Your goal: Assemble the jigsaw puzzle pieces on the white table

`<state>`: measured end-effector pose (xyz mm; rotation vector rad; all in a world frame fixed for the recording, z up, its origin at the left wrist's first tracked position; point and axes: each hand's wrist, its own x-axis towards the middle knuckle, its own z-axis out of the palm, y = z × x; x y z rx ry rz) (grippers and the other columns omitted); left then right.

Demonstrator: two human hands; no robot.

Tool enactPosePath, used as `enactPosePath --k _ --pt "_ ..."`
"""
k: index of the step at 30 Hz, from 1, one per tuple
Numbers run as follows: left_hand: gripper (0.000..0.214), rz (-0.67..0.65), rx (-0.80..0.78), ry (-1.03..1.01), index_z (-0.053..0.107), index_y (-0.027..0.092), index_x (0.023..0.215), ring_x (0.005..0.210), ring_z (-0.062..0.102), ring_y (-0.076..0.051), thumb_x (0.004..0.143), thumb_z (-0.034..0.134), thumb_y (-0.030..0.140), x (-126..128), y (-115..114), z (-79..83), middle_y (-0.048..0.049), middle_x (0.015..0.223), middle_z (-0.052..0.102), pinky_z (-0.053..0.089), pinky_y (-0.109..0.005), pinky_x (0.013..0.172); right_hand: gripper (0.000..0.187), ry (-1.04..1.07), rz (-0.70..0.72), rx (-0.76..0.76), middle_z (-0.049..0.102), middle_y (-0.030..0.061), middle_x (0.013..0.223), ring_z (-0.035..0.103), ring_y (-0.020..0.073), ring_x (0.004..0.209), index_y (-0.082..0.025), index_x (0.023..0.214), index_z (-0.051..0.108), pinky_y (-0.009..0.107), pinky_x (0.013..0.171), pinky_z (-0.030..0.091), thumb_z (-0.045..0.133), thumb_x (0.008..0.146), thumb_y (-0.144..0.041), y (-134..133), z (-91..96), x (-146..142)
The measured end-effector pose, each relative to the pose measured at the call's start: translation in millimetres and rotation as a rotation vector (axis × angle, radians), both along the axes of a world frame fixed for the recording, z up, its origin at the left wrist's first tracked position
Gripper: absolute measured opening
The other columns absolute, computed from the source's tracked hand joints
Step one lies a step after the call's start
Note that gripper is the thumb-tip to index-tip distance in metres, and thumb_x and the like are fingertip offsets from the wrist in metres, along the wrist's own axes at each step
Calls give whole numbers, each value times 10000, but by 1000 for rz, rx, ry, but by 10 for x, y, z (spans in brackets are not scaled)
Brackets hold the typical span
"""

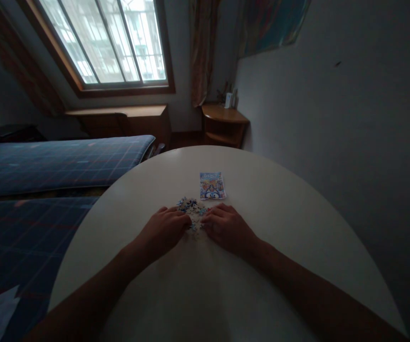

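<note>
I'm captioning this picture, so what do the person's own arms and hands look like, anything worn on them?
The left forearm and right forearm are bare, with no sleeve in view. The left hand and right hand are ungloved, and no watch or bracelet shows. The picture is too dim to tell whether the fingers wear rings.

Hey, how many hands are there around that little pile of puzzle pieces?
2: the left hand is at the left side of the puzzle pieces, the right hand at their right side. No others show.
</note>
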<state>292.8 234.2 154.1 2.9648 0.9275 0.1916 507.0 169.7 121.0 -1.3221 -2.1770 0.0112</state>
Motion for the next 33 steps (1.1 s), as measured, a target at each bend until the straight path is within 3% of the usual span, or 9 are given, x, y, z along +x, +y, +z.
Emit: enactPosePath --k 5,9,15,20,27,33 --pt "131 58 -45 -42 701 249 864 782 669 -212 880 595 173 -14 117 -26 -26 822 731 472 -333 749 150 -116 130 14 706 41 999 591 218 986 -245 1012 687 367 877 421 656 879 -306 -112 37 -84" --pt "152 35 -88 -47 711 252 875 841 663 -201 884 585 168 -16 141 -3 -18 897 733 475 -321 771 77 -190 160 42 711 23 956 591 197 935 -225 865 682 334 827 395 631 903 -270 -127 47 -101" --pt "95 103 -124 97 684 225 866 832 651 -195 884 590 218 -63 13 200 -19 888 720 475 -293 733 122 -245 191 91 710 24 843 591 184 860 -203 823 670 328 812 363 595 915 -229 -111 55 -53" --pt "137 178 -211 217 666 234 986 825 671 -214 853 638 246 -94 -110 331 -32 947 725 472 -295 686 133 -277 158 108 702 25 810 587 186 829 -198 801 646 334 813 353 576 906 -242 -115 57 -51" --pt "118 254 -231 289 657 219 919 807 679 -220 878 547 212 -53 -101 319 -49 920 723 438 -280 634 110 -279 187 83 710 27 837 593 182 821 -206 842 680 329 797 354 599 912 -230 -107 75 -47" --pt "150 239 -221 317 636 204 876 788 671 -216 889 488 190 -59 -111 299 -54 905 713 411 -268 604 115 -266 186 130 696 22 778 588 181 765 -195 956 677 319 768 366 570 920 -171 -79 46 -14"
